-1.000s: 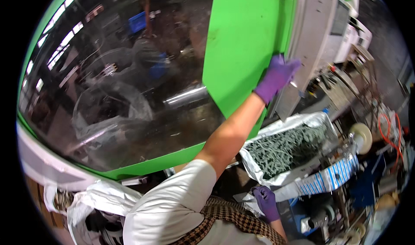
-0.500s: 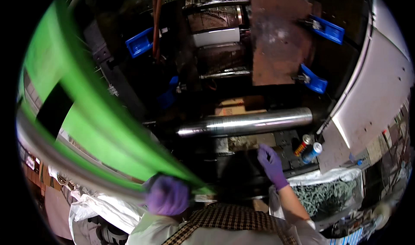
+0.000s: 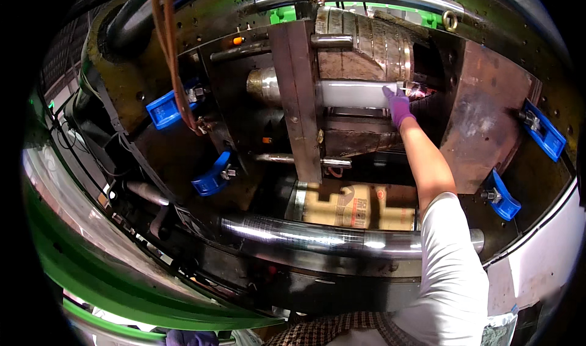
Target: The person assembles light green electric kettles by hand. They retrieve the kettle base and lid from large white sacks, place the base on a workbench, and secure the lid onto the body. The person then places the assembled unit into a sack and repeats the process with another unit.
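My right arm reaches far forward into a large moulding machine. The gloved right hand (image 3: 398, 106) is at the right end of a smooth white cylinder (image 3: 357, 94), fingers closed around that end. The cylinder lies level between a dark upright steel plate (image 3: 297, 101) on its left and a brown metal block (image 3: 482, 101) on the right. Above it is a ribbed, rusty metal mould half (image 3: 360, 40). At the bottom edge my left hand (image 3: 190, 338), in a purple glove, is closed on the grey rail (image 3: 116, 329) of the green door (image 3: 122, 273); the picture's edge cuts off most of it.
A thick polished bar (image 3: 317, 236) crosses in front of the mould, below my right arm. Behind it lies a tan cardboard sheet (image 3: 342, 208). Blue clamps (image 3: 213, 175) stand out on both sides. Brown hoses (image 3: 171, 53) hang at upper left. A white panel (image 3: 519, 242) borders the right.
My right hand has gone from near the front bar to the white cylinder. The view has shifted forward, toward the mould. The green door is lower and further left, with my left hand at its rail.
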`<move>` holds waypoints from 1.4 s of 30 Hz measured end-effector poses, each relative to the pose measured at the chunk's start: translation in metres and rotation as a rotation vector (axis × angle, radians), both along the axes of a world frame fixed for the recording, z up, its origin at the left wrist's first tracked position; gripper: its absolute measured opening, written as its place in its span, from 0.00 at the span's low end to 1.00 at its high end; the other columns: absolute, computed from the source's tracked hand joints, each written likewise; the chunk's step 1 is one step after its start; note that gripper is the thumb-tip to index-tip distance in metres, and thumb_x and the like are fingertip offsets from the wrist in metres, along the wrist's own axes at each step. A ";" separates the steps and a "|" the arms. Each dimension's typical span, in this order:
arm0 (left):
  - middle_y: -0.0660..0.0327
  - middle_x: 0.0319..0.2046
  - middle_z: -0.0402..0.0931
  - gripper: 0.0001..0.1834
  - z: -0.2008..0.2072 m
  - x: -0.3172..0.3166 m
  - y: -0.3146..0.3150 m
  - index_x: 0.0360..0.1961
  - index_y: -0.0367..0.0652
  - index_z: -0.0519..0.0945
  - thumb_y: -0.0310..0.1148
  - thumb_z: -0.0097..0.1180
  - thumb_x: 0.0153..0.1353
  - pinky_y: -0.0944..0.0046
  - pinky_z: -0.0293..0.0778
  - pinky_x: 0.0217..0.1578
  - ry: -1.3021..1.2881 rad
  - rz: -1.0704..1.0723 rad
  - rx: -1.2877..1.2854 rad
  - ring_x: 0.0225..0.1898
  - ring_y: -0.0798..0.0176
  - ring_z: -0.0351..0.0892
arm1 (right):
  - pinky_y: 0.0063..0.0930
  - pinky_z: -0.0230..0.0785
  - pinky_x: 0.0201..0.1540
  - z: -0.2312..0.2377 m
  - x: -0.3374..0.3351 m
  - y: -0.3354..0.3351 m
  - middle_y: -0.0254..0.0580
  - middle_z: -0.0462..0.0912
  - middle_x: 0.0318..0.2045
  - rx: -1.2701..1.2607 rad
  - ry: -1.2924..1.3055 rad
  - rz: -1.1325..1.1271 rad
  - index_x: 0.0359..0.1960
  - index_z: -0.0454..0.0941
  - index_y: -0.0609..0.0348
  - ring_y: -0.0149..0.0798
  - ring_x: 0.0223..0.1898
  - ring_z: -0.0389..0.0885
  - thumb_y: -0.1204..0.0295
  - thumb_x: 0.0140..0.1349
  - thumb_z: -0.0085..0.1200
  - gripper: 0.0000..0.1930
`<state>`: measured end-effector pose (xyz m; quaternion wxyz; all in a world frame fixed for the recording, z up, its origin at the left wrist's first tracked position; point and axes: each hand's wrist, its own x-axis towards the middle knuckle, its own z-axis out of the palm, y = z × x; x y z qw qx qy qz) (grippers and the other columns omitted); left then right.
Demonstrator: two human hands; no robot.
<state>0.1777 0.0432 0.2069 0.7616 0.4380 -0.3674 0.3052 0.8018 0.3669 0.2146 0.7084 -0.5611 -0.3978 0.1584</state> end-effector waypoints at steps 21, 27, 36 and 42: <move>0.57 0.21 0.82 0.16 0.025 0.179 -0.110 0.27 0.38 0.81 0.33 0.49 0.71 0.64 0.79 0.22 -0.181 -0.507 0.332 0.18 0.64 0.80 | 0.54 0.55 0.67 -0.099 -0.213 -0.687 0.28 0.85 0.37 -0.061 -0.935 -0.529 0.24 0.86 0.49 0.49 0.59 0.71 0.70 0.41 0.68 0.06; 0.66 0.10 0.71 0.21 0.012 0.301 -0.227 0.33 0.37 0.78 0.48 0.59 0.64 0.68 0.72 0.12 -0.102 -0.502 0.132 0.08 0.68 0.70 | 0.58 0.53 0.68 -0.148 -0.344 -0.913 0.32 0.86 0.39 -0.426 -0.753 -0.584 0.34 0.86 0.53 0.54 0.58 0.73 0.72 0.45 0.65 0.11; 0.66 0.19 0.67 0.09 0.022 0.459 -0.393 0.35 0.37 0.73 0.30 0.60 0.64 0.69 0.65 0.17 0.514 0.289 0.145 0.16 0.71 0.67 | 0.58 0.53 0.68 -0.147 -0.496 -1.012 0.32 0.83 0.38 -0.775 -0.648 -0.818 0.30 0.82 0.50 0.51 0.60 0.72 0.70 0.48 0.62 0.07; 0.58 0.23 0.75 0.14 0.006 0.582 -0.451 0.40 0.34 0.72 0.28 0.66 0.60 0.66 0.69 0.15 0.462 0.277 0.117 0.17 0.67 0.73 | 0.55 0.52 0.67 -0.140 -0.564 -1.035 0.31 0.83 0.34 -0.948 -0.564 -1.105 0.28 0.82 0.49 0.48 0.57 0.74 0.67 0.45 0.68 0.09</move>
